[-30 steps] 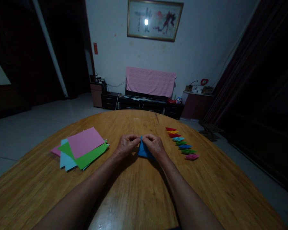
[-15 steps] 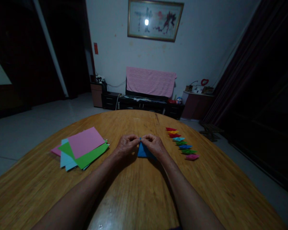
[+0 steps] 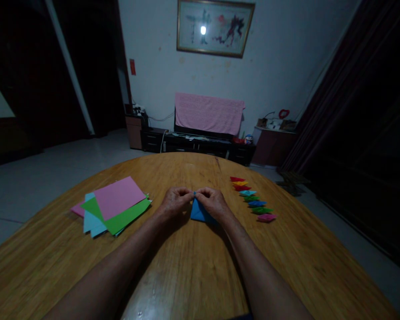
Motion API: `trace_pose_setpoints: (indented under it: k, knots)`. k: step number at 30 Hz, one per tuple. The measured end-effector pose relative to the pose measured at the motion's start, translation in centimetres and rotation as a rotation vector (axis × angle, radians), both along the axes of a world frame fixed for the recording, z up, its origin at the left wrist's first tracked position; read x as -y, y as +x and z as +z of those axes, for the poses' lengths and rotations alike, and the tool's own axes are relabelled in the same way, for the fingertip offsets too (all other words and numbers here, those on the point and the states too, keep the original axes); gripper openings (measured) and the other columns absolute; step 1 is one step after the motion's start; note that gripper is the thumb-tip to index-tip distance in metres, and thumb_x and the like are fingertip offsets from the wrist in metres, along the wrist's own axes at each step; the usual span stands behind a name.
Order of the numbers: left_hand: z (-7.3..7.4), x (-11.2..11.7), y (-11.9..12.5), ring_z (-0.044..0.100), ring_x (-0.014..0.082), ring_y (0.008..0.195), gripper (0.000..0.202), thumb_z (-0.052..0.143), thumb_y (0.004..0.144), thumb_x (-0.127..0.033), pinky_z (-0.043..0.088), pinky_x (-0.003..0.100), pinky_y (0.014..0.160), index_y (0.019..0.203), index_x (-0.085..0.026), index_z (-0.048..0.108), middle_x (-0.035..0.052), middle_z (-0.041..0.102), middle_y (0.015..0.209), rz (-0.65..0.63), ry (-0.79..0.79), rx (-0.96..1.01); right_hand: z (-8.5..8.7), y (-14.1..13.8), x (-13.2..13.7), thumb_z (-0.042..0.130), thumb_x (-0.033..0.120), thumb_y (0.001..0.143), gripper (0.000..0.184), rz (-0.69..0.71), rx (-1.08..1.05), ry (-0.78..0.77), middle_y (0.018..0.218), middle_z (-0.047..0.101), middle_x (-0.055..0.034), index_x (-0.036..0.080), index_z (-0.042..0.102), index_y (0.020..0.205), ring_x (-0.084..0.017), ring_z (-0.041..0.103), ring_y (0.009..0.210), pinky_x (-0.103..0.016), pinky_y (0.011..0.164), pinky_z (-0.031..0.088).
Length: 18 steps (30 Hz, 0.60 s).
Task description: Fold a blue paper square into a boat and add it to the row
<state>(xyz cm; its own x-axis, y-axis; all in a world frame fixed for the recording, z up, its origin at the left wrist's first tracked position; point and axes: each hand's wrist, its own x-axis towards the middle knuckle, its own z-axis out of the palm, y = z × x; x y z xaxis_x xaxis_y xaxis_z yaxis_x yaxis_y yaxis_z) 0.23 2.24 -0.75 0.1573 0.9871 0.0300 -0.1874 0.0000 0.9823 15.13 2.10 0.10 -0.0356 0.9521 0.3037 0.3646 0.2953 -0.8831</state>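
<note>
A folded sheet of blue paper (image 3: 200, 212) lies on the wooden table, its far end narrowing to a tip. My left hand (image 3: 177, 201) pinches that tip between thumb and forefinger from the left. From the other side my right hand (image 3: 214, 202) pinches it too, covering the right part of the paper. The two thumbs almost meet there, and the exact folds under the fingers are hidden.
Left of my hands is a loose pile of pink, green and light blue paper sheets (image 3: 120, 198). On the right stands a slanting row of several small folded paper boats (image 3: 248, 194). The round table (image 3: 183, 271) has its far edge before a low black cabinet (image 3: 200, 144).
The near edge of the blue paper has tilted slightly. Both hands keep their pinch at the tip, almost unmoved.
</note>
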Motion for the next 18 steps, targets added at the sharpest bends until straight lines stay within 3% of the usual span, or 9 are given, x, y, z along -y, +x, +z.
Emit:
trace_pose_setpoints:
  k: [8,14,18]
  knots:
    - [0.0,-0.3,-0.5,0.046,0.0080,0.043,0.020,0.072,0.064,-0.031,0.030,0.021,0.043,0.062,-0.015,0.061,-0.0025,0.050,0.050,0.009,0.055,-0.066,-0.2,-0.2,0.0,0.062,0.035,0.070,0.019,-0.001,-0.001,-0.023,0.066,0.063,-0.0017,0.016,0.066,0.067,-0.015,0.054,0.064,-0.025,0.060,0.041]
    - [0.2,0.2,-0.6,0.040,0.0072,0.039,0.015,0.064,0.065,-0.025,0.026,0.021,0.041,0.056,-0.017,0.054,-0.0044,0.044,0.046,0.001,0.041,-0.055,0.2,-0.2,0.2,0.063,0.030,0.067,0.014,0.076,-0.017,-0.090,0.063,0.060,0.0003,0.016,0.067,0.065,-0.013,0.051,0.060,-0.024,0.058,0.039]
    - [0.8,0.3,-1.1,0.041,0.0065,0.043,0.013,0.065,0.060,-0.019,0.026,0.020,0.041,0.054,-0.016,0.054,-0.0031,0.048,0.049,-0.006,0.042,-0.060,0.5,0.1,0.4,0.062,0.031,0.068,0.017,0.118,-0.006,-0.129,0.056,0.054,0.0025,0.017,0.064,0.060,-0.010,0.043,0.054,-0.023,0.051,0.033]
